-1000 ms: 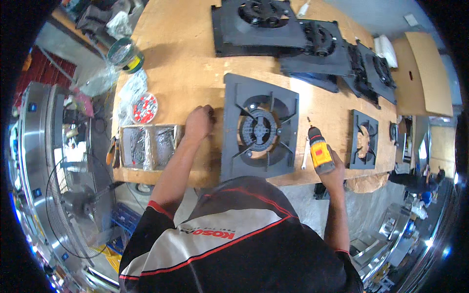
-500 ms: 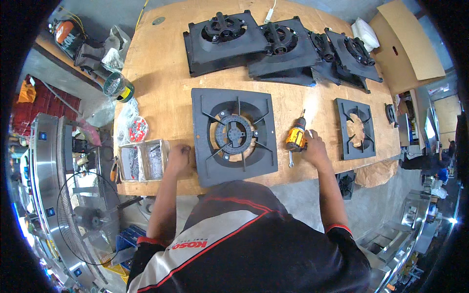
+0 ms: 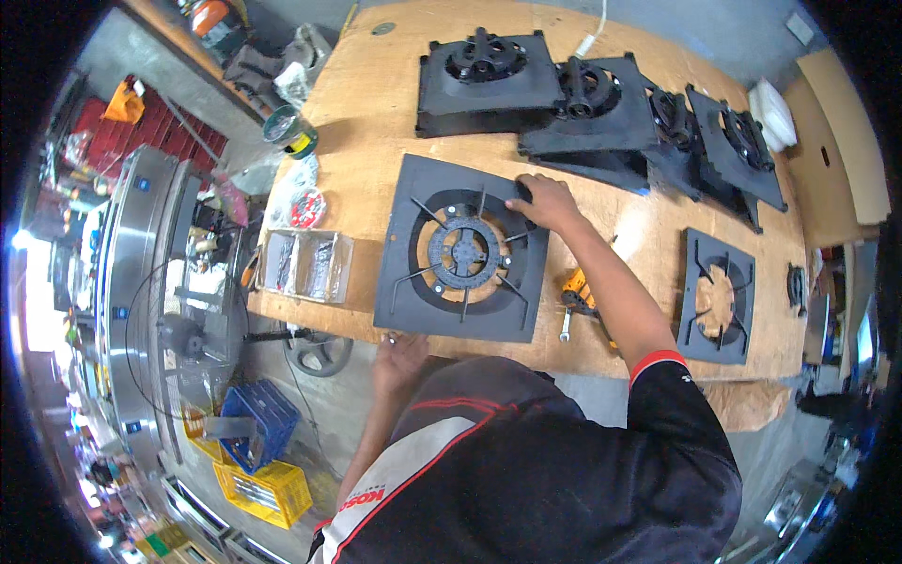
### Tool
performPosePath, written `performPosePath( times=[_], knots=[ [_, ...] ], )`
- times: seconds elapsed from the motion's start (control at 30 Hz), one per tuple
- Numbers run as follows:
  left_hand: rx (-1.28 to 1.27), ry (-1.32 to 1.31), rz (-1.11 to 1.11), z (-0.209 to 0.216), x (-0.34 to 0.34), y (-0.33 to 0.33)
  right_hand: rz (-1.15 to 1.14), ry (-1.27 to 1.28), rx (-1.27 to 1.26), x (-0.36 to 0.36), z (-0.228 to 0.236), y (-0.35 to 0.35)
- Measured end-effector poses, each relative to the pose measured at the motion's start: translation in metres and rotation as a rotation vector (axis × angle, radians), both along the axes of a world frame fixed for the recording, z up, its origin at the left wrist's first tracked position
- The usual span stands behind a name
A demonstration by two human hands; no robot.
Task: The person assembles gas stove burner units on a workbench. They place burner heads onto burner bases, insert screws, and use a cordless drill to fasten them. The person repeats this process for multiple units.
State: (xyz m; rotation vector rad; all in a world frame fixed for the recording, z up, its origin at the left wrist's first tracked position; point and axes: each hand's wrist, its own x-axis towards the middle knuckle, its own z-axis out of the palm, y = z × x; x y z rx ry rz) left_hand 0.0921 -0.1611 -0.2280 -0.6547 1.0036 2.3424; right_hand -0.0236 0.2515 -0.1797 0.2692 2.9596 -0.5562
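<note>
A square black gas stove top (image 3: pixel 399 226) with a round burner in its middle lies tilted slightly on the wooden table in front of me. My right hand (image 3: pixel 547 200) grips its far right corner, fingers over the edge. My left hand (image 3: pixel 401 362) is at the table's front edge, just below the stove top's near left corner; its fingers are curled together, and what they hold, if anything, is too small to make out. Partly hidden under my right forearm, a yellow and black power drill (image 3: pixel 575 287) lies beside a wrench (image 3: pixel 566 325).
Several assembled stove tops (image 3: pixel 489 94) lie upside down along the far side. Another stove top (image 3: pixel 691 320) without a burner rests at the right. At the left are a box of small parts (image 3: pixel 329 268), a bag of red pieces (image 3: pixel 307 208) and a green can (image 3: pixel 289 132).
My right hand has left the drill and taken hold of the stove top's far corner. My left hand has moved from the plate's left side to its near edge. The stove top has turned slightly.
</note>
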Motion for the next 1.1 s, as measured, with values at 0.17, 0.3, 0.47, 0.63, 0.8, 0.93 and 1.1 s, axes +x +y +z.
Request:
performPosePath(
  times=[0.17,0.3,0.47,0.63,0.8,0.93,1.1],
  knots=[
    [-0.092,0.285,0.14,0.006,-0.031,-0.015,0.06,-0.035,0.087,0.034,0.028,-0.009],
    [-0.199,0.255,0.195,0.016,-0.093,-0.014,-0.049,0.007,-0.039,0.057,0.033,-0.027],
    [-0.109,0.264,0.211,0.004,-0.128,-0.014,-0.199,-0.009,-0.293,0.059,0.032,-0.036],
    [0.023,0.2,0.124,-0.043,-0.08,-0.013,-0.279,0.012,-0.649,0.077,0.001,-0.037],
    [0.022,-0.11,-0.064,-0.019,-0.009,0.052,-0.348,-0.034,-0.917,0.134,0.003,-0.067],
    [0.113,-0.102,-0.057,-0.037,-0.009,0.085,-0.38,-0.278,-1.178,0.174,0.041,-0.105],
    [0.237,-0.194,0.169,-0.028,-0.022,0.092,-0.263,-0.399,-1.494,0.197,0.037,-0.122]
  ],
)
